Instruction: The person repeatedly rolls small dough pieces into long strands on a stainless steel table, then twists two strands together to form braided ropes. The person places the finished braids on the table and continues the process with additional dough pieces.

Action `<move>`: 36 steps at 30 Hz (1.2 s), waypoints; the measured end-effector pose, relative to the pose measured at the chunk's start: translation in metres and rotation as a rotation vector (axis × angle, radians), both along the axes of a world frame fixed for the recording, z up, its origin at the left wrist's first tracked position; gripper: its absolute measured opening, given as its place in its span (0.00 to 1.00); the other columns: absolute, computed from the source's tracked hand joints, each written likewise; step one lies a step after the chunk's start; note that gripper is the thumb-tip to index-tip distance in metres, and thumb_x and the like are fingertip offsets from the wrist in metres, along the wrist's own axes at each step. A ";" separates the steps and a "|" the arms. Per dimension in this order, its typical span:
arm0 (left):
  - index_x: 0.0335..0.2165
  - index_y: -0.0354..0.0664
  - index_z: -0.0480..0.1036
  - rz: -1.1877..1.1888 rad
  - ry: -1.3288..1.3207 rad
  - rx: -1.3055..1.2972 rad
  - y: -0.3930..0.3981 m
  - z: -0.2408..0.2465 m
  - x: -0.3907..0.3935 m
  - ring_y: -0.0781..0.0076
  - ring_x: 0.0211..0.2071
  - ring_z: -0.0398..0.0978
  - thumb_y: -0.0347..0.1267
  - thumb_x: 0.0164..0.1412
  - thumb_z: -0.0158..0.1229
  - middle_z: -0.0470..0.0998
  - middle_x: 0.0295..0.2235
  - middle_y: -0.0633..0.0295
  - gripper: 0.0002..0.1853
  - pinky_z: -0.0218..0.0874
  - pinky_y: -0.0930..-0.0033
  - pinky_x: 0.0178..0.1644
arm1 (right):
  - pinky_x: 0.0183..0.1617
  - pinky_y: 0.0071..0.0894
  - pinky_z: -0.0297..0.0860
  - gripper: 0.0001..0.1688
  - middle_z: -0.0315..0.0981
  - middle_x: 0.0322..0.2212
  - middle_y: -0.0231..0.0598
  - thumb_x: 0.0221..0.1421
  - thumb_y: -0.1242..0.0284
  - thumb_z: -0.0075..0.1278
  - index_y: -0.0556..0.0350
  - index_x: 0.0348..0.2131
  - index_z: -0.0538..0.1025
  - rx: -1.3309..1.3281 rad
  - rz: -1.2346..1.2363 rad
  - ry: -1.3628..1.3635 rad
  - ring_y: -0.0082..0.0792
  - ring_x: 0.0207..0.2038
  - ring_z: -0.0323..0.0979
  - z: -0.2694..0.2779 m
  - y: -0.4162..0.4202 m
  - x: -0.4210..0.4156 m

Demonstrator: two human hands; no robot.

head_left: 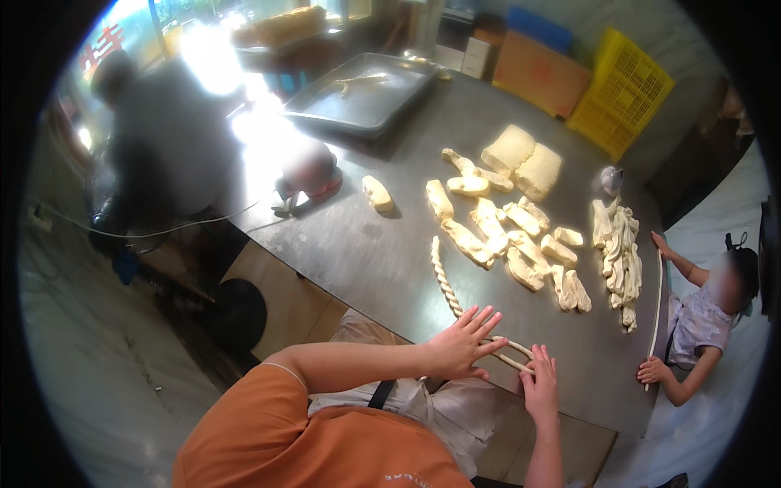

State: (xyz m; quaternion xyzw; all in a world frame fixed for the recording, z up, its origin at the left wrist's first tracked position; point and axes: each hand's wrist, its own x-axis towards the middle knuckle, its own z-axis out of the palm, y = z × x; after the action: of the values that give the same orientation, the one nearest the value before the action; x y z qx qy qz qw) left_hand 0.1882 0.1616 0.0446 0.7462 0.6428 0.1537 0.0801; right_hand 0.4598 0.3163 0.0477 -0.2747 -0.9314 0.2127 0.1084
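A thin dough strand (515,351) lies doubled into a loop at the near edge of the metal table. My left hand (464,343) rests flat over its left part, fingers spread. At the loop's right end, my right hand (539,381) has the dough between thumb and fingers. Just beyond my left hand lies a twisted dough rope (444,277); whether it joins the strand under the hand is hidden. Several cut dough pieces (488,226) are scattered farther out. Behind them sit two thick dough slabs (521,158), side by side.
Dough strips (619,262) are heaped at the right. Beyond them, another person's hands (654,370) touch a long dough strand (656,317). A metal tray (363,91) holds twisted dough at the back. A yellow crate (622,91) stands behind the table. Another person (177,134) is at left.
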 end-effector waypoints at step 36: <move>0.73 0.37 0.62 0.172 0.084 0.139 0.072 -0.007 0.025 0.40 0.80 0.41 0.67 0.74 0.40 0.52 0.78 0.46 0.50 0.28 0.29 0.81 | 0.63 0.47 0.73 0.10 0.80 0.57 0.52 0.63 0.71 0.62 0.55 0.39 0.76 -0.018 -0.298 -0.060 0.61 0.63 0.73 0.033 0.026 -0.062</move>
State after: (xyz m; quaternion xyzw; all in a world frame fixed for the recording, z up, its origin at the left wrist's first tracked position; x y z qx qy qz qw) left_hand 0.2130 0.2339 0.0378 0.6979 0.6950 0.1728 -0.0122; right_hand 0.3981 0.3424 0.0803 -0.4172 -0.8811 0.1944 0.1084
